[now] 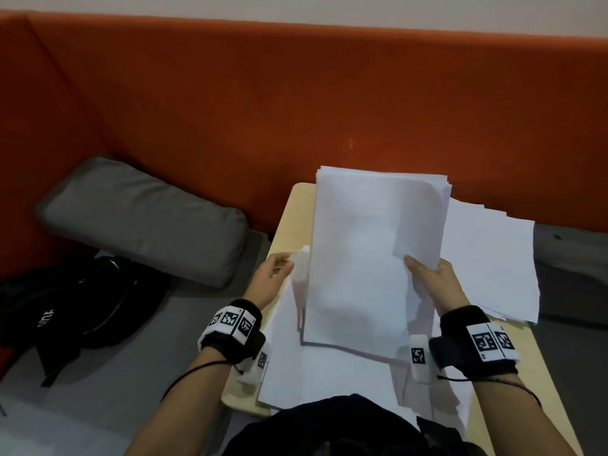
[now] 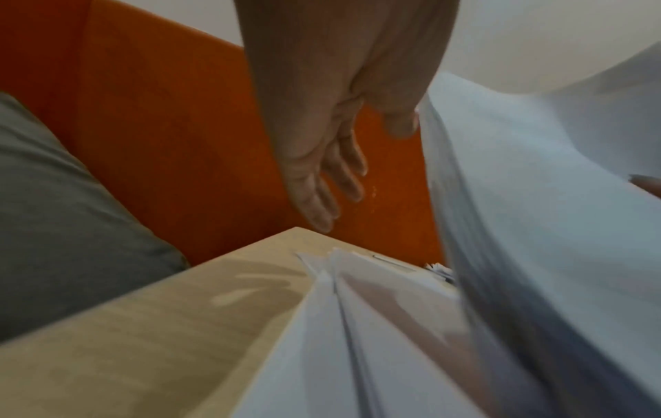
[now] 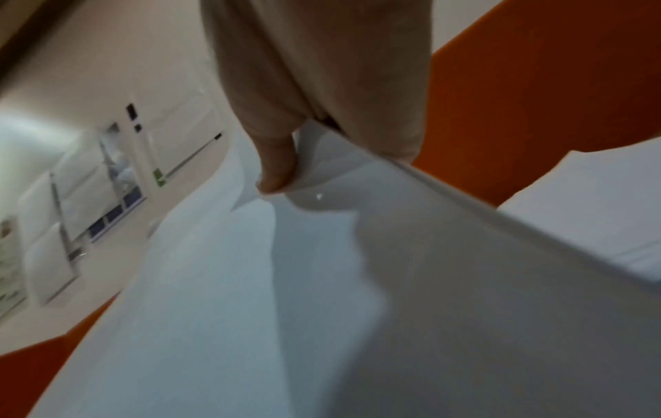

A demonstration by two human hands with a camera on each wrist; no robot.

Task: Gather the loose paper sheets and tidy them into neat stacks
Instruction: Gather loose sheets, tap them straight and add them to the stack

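Above the small table (image 1: 289, 205), the right hand (image 1: 434, 284) is pinching a bundle of paper sheets (image 1: 371, 255) at its right edge, thumb on top, while the left hand (image 1: 273, 278) is hovering beside the left edge with fingers spread and relaxed. Light, floppy and slippery, the bundle is bowing and looks best squeezed at both long edges. Only the head view is showing the loose sheets (image 1: 490, 258) lying fanned on the table; the left wrist view is showing the thumb just beside the paper's edge.

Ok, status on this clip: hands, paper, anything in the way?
Right hand grips the lifted paper stack. Left hand open beside its left edge. Loose sheets still spread on the table. Nothing blocking.
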